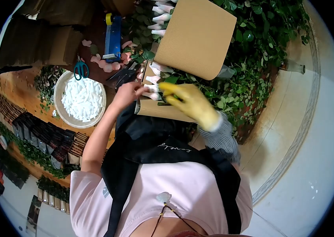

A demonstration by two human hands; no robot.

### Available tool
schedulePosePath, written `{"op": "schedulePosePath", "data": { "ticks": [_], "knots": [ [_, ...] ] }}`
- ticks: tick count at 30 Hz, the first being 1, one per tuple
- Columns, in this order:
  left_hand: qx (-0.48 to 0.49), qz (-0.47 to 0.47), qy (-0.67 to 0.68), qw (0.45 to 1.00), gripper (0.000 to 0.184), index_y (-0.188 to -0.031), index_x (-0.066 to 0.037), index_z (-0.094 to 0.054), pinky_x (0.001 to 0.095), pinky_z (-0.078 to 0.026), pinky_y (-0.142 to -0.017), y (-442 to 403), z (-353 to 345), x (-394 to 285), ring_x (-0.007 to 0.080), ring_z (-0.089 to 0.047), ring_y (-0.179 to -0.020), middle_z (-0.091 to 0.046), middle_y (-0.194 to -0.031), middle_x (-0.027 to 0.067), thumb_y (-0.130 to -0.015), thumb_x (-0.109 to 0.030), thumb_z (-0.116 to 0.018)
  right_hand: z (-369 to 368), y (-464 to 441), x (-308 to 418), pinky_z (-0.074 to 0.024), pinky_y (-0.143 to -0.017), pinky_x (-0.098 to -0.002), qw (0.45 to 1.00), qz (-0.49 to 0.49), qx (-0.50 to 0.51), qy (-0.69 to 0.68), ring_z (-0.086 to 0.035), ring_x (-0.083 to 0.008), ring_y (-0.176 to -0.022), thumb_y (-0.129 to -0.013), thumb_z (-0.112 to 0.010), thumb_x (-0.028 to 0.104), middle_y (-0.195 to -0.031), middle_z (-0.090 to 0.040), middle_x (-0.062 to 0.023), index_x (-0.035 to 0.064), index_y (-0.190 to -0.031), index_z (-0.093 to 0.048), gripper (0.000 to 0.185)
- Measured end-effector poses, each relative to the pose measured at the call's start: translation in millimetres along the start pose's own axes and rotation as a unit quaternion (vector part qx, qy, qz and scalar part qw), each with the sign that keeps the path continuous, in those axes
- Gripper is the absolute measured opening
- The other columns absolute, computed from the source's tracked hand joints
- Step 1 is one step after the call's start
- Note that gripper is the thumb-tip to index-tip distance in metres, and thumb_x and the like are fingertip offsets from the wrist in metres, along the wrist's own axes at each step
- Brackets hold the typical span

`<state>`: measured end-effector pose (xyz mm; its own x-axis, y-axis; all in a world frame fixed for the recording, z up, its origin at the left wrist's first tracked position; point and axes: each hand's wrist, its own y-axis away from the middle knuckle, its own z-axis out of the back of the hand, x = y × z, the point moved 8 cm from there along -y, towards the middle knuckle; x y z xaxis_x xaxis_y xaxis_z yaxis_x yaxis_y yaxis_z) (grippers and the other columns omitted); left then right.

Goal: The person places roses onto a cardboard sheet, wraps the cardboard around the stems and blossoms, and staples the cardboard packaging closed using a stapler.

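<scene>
My bare left hand [129, 94] pinches a flower head in a white foam net [151, 88] at the edge of the lower corrugated cardboard [163, 110]. My right hand [190, 103], in a yellow glove, is just right of it, its fingers curled about a green stem that is mostly hidden. Other netted flower heads [153, 79] lie in a row beside my fingertips. A larger corrugated cardboard sheet [198, 37] covers part of the bunch beyond, with more netted heads [161, 18] along its left edge.
Left of my hand stand a round basket [58, 104] of white foam nets [83, 98], teal scissors [81, 71], a black tool [125, 75] and a blue tape dispenser [113, 39]. Leafy stems [254, 51] heap at right. Cardboard stacks [36, 43] stand upper left; a glass bottle [295, 67] lies far right.
</scene>
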<state>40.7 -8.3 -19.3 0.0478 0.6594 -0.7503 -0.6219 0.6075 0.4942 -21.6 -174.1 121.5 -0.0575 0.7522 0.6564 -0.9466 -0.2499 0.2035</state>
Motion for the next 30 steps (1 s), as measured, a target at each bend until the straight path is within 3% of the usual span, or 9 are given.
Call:
{"op": "schedulePosePath", "data": {
  "ticks": [6, 9, 12, 14, 17, 20, 25, 29, 30],
  "knots": [
    [-0.011, -0.131, -0.013, 0.991, 0.027, -0.085, -0.002, -0.071, 0.0397, -0.052, -0.078, 3, -21, -7, 0.0343, -0.065, -0.088, -0.067, -0.092, 0.0165, -0.091, -0.029, -0.069, -108, -25, -64, -0.0549, -0.073, -0.0439, 0.948, -0.098, 0.241, 0.183, -0.071, -0.0300, -0.083, -0.088, -0.065, 0.031, -0.093, -0.074, -0.0116, 0.0095, -0.098, -0.072, 0.025],
    [-0.276, -0.042, 0.286, 0.917, 0.013, -0.094, 0.001, -0.062, 0.0321, -0.050, -0.075, 20, -9, 45, 0.0176, -0.064, -0.085, -0.064, -0.091, 0.0116, -0.094, -0.011, -0.063, -119, -19, -73, -0.0547, -0.073, -0.0438, 0.938, -0.086, 0.244, 0.231, -0.071, -0.0300, -0.083, -0.088, -0.065, 0.030, -0.093, -0.074, -0.0117, 0.0097, -0.098, -0.072, 0.024],
    [-0.342, -0.003, 0.475, 0.811, 0.018, -0.094, 0.000, -0.058, 0.0325, -0.051, -0.067, 31, 29, 50, 0.0155, -0.061, -0.073, -0.065, -0.086, 0.0114, -0.095, -0.017, -0.066, -95, -10, -64, -0.0543, -0.074, -0.0436, 0.976, -0.050, 0.179, 0.110, -0.070, -0.0299, -0.083, -0.090, -0.065, 0.031, -0.090, -0.073, -0.0119, 0.0103, -0.101, -0.073, 0.025],
    [-0.255, 0.067, 0.162, 0.951, 0.027, -0.090, -0.001, -0.058, 0.0375, -0.051, -0.061, 20, 27, 36, 0.0216, -0.063, -0.064, -0.065, -0.080, 0.0128, -0.095, -0.025, -0.069, -57, -17, -54, -0.0542, -0.078, -0.0438, 0.986, -0.104, 0.121, -0.054, -0.069, -0.0304, -0.087, -0.091, -0.066, 0.033, -0.092, -0.073, -0.0141, 0.0119, -0.111, -0.072, 0.030],
    [-0.098, -0.031, -0.019, 0.995, 0.032, -0.092, -0.002, -0.065, 0.0431, -0.051, -0.064, -5, -8, -4, 0.0372, -0.064, -0.072, -0.065, -0.081, 0.0170, -0.089, -0.032, -0.074, -60, -18, -57, -0.0540, -0.079, -0.0441, 0.985, -0.090, 0.103, 0.108, -0.069, -0.0317, -0.087, -0.090, -0.067, 0.033, -0.093, -0.073, -0.0143, 0.0119, -0.116, -0.070, 0.034],
    [-0.031, -0.170, -0.008, 0.985, 0.025, -0.089, -0.004, -0.069, 0.0420, -0.051, -0.068, -1, -11, -35, 0.0377, -0.064, -0.076, -0.067, -0.086, 0.0168, -0.092, -0.028, -0.071, -75, -18, -71, -0.0537, -0.077, -0.0445, 0.976, -0.090, 0.118, 0.160, -0.069, -0.0321, -0.082, -0.089, -0.067, 0.036, -0.086, -0.072, -0.0128, 0.0112, -0.109, -0.069, 0.032],
    [-0.011, -0.130, 0.128, 0.983, 0.015, -0.089, -0.002, -0.070, 0.0382, -0.051, -0.073, -2, -20, -12, 0.0310, -0.065, -0.080, -0.067, -0.087, 0.0149, -0.094, -0.016, -0.065, -97, -21, -79, -0.0553, -0.070, -0.0433, 0.942, -0.153, 0.168, 0.246, -0.070, -0.0291, -0.081, -0.093, -0.062, 0.041, -0.082, -0.072, -0.0104, 0.0106, -0.091, -0.068, 0.031],
    [-0.312, 0.077, 0.382, 0.867, 0.013, -0.092, 0.003, -0.065, 0.0322, -0.049, -0.080, -13, 10, 117, 0.0201, -0.063, -0.085, -0.065, -0.086, 0.0108, -0.093, -0.007, -0.057, -91, -18, -80, -0.0548, -0.071, -0.0435, 0.946, -0.179, 0.151, 0.223, -0.071, -0.0306, -0.084, -0.094, -0.061, 0.034, -0.087, -0.073, -0.0119, 0.0110, -0.090, -0.071, 0.026],
    [-0.361, -0.020, 0.272, 0.892, 0.012, -0.090, 0.002, -0.063, 0.0321, -0.049, -0.079, -2, 35, 82, 0.0201, -0.062, -0.082, -0.065, -0.085, 0.0101, -0.093, -0.008, -0.056, -87, -16, -78, -0.0546, -0.071, -0.0444, 0.966, -0.135, 0.132, 0.180, -0.070, -0.0317, -0.084, -0.094, -0.061, 0.035, -0.087, -0.073, -0.0127, 0.0101, -0.091, -0.071, 0.027]
  ]
}}
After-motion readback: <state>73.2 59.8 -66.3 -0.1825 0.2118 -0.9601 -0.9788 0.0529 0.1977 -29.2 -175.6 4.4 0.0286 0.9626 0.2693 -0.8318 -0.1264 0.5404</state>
